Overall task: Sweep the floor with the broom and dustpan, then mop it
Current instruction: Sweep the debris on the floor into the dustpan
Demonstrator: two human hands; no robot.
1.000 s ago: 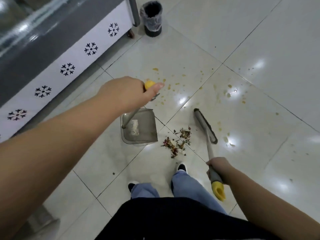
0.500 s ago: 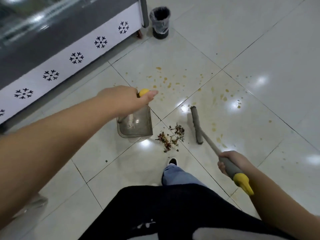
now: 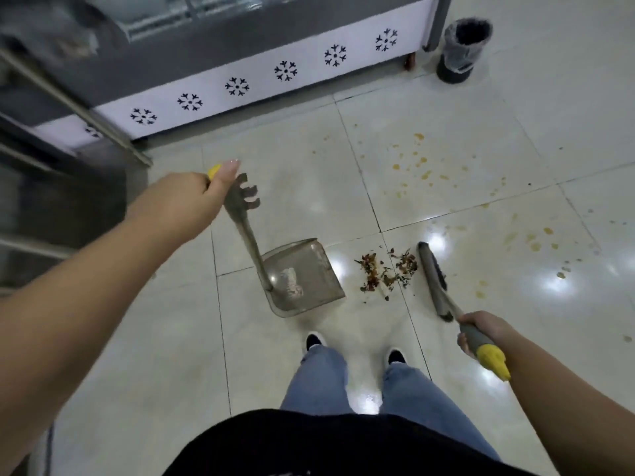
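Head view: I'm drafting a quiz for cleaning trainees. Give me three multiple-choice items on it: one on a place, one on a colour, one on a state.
1. Where is the debris pile?
A. inside the dustpan
B. between dustpan and broom head
C. beside the bin

2. What colour are the handle tips?
A. yellow
B. red
C. blue

3. What is the right hand doing?
A. hanging free
B. pressing the floor
C. gripping the broom handle

Answers: 1 B, the pile lies on the tile between the dustpan and the broom head. 2 A, both tips show yellow. 3 C, its fingers curl round the broom handle.
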